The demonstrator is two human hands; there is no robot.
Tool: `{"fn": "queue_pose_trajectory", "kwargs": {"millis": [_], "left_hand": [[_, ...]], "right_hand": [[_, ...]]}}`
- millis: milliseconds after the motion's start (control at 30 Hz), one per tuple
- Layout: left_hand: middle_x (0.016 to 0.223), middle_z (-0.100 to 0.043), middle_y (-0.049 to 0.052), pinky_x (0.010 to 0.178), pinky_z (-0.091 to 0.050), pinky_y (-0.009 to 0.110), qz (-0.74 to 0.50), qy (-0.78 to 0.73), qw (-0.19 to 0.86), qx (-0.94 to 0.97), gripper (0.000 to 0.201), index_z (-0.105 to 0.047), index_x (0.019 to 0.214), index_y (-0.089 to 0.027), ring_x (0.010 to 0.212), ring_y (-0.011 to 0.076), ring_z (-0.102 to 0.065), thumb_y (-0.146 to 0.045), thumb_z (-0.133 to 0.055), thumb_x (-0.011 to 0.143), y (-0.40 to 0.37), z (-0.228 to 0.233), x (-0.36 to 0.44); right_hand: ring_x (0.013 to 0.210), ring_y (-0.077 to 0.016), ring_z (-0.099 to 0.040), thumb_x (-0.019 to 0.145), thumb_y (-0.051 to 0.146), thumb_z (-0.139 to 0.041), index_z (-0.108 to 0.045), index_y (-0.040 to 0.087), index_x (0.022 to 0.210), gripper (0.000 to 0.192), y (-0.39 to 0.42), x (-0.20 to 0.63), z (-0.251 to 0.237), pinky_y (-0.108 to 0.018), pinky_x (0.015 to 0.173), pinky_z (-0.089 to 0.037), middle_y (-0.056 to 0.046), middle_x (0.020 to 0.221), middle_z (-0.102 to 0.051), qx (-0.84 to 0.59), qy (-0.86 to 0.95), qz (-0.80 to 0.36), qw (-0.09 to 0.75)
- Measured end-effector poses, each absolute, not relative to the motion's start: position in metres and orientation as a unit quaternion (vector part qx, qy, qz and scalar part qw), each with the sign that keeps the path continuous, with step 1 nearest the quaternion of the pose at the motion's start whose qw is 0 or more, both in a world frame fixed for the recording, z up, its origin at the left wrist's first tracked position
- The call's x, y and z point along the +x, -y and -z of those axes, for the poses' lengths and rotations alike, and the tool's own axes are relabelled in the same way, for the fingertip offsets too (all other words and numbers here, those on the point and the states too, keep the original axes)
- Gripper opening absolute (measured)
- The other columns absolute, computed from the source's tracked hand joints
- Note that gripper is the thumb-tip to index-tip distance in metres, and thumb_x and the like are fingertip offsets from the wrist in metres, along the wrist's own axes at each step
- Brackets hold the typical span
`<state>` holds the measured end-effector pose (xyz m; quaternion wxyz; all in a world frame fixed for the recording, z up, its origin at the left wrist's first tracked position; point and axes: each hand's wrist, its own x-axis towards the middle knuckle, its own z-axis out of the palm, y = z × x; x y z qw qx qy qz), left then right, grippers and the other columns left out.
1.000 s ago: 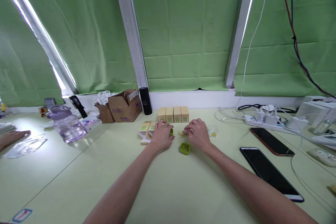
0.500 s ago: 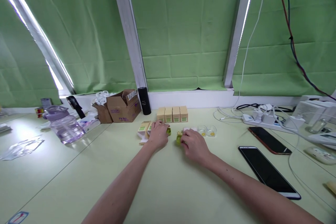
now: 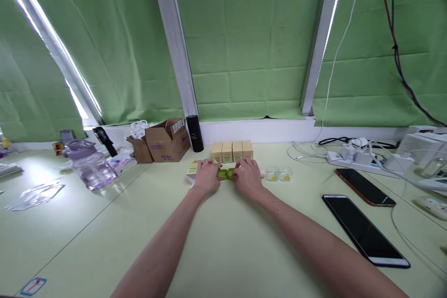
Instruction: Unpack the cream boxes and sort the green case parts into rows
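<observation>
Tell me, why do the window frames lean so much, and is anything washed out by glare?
Head view: the wide lens bends the window frames toward the edges; daylight slits beside the blinds blow out white, and glare whitens the table at the left; the hands and green case stay fairly sharp.

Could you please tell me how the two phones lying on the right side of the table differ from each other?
The black-framed phone lies nearer the camera, while the reddish-brown-edged phone lies farther back, close to the white power strip. The black-framed phone looks larger in this view; the reddish-brown one looks smaller. Both lie flat on the pale green table, with dark screens facing up and a similar slant.
</observation>
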<state>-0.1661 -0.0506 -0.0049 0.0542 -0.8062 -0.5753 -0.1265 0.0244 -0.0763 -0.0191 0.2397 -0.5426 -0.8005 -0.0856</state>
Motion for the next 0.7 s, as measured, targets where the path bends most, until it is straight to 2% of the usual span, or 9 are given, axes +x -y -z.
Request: {"fn": "queue_pose_trajectory", "kwargs": {"millis": [400,533,600,700], "left_hand": [[0.116,-0.072,0.014,0.107,-0.033,0.047,0.126,0.576,0.064,-0.805,0.046,-0.07,0.123,-0.021,0.13,0.0328,-0.048,-0.016,-0.065,0.077,0.052,0.003,-0.168],[0.115,-0.072,0.014,0.107,-0.032,0.048,0.126,0.574,0.068,-0.806,0.045,-0.07,0.122,-0.022,0.131,0.0342,-0.047,-0.018,-0.066,0.077,0.056,0.0,-0.168],[0.116,-0.073,0.013,0.107,-0.032,0.049,0.128,0.575,0.07,-0.805,0.047,-0.069,0.123,-0.021,0.133,0.0353,-0.044,-0.018,-0.066,0.076,0.058,-0.002,-0.169],[0.123,-0.072,0.011,0.111,-0.03,0.05,0.139,0.568,0.073,-0.808,0.05,-0.066,0.129,-0.021,0.139,0.0357,-0.038,-0.022,-0.067,0.078,0.061,-0.005,-0.166]], "right_hand": [[0.109,-0.0258,-0.05,0.095,0.022,-0.062,-0.083,0.027,0.093,0.022,0.073,0.025,0.027,-0.039,0.091,-0.035,-0.008,0.108,-0.071,-0.543,0.8,0.09,0.238],[0.113,-0.0259,-0.05,0.093,0.025,-0.064,-0.08,0.024,0.104,0.018,0.078,0.028,0.023,-0.038,0.095,-0.035,-0.009,0.115,-0.069,-0.548,0.796,0.092,0.24],[0.115,-0.0256,-0.05,0.093,0.021,-0.062,-0.077,0.021,0.11,0.022,0.084,0.035,0.02,-0.037,0.096,-0.035,-0.01,0.119,-0.067,-0.552,0.794,0.095,0.237],[0.114,-0.0259,-0.054,0.096,0.015,-0.052,-0.075,0.019,0.106,0.025,0.098,0.049,0.018,-0.037,0.092,-0.035,-0.011,0.115,-0.069,-0.562,0.792,0.095,0.22]]}}
